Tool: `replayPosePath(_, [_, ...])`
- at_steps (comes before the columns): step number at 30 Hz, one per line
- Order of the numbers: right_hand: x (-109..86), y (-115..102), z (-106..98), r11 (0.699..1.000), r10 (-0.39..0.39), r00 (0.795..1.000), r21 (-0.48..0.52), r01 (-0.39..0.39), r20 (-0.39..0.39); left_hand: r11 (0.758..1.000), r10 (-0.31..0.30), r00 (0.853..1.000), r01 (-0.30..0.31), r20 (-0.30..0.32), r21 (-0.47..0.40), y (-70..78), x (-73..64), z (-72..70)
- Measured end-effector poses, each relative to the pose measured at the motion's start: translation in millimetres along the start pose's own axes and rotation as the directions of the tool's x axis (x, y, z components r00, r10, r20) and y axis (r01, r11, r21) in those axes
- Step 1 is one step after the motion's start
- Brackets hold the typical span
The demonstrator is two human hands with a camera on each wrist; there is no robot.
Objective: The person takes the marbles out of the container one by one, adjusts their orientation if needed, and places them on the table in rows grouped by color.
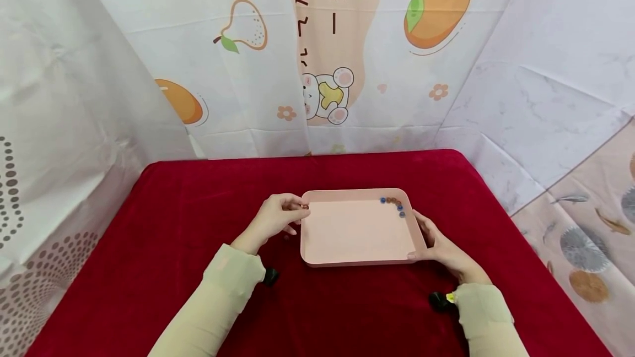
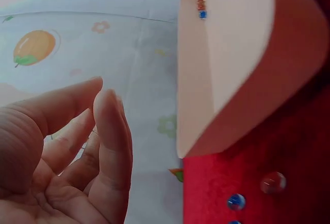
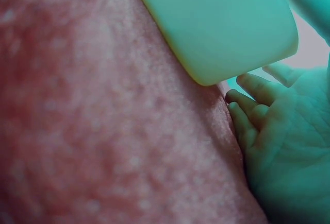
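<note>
A shallow pink tray [image 1: 357, 236] lies on red cloth between both hands. At its left rim my left hand [image 1: 278, 215] brings thumb and index fingertips together, with a small reddish-brown glass marble [image 1: 305, 206] between them in the head view. In the left wrist view the curled fingers [image 2: 111, 131] hide that marble. My right hand [image 1: 444, 248] grips the tray's right side, thumb over the front corner and fingers along the outer wall. Several blue and brown marbles [image 1: 399, 207] line the tray's back right corner.
Loose on the cloth near the tray's left end are a clear reddish marble [image 2: 273, 183] and a blue marble [image 2: 236, 202]. Red velvet cloth [image 1: 223, 180] covers the table. A fruit-printed curtain [image 1: 367, 120] hangs behind its back edge.
</note>
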State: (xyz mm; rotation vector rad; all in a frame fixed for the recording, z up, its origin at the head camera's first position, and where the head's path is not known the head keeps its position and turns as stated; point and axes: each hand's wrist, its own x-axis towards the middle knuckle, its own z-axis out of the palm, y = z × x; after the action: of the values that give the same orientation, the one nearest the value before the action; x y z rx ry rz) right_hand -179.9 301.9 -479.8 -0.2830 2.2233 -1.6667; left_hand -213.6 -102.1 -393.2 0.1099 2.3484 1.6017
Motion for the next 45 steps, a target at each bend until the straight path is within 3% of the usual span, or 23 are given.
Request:
replayPosePath(8, [1.3,-0.3,1.1,1.0,-0.008,1.0,-0.001,0.008,0.0,0.999,-0.006,1.0,0.006,0.003,0.033,-20.5,-10.1,-5.2])
replayPosePath(13, [1.2,-0.8,1.6,1.0,-0.017,1.0,0.002,0.017,-0.003,0.995,-0.018,1.0,0.019,-0.015,0.097,-29.6,-15.0,-10.0])
replayPosePath(22, [-0.3,-1.3,-0.2,1.0,-0.01,1.0,0.019,0.009,0.002,0.976,-0.022,0.999,0.028,-0.029,0.217,-40.3,-19.2,-20.9])
replayPosePath(36, [0.8,-0.6,0.5,1.0,-0.021,1.0,0.012,0.021,0.01,0.954,-0.017,0.999,0.028,-0.04,0.298,-57.1,-22.6,-30.8])
replayPosePath(45, [1.8,-1.2,0.9,0.999,-0.032,0.999,0.013,0.032,0.003,0.938,-0.073,0.997,0.077,-0.024,0.337,-67.7,-21.8,-35.3])
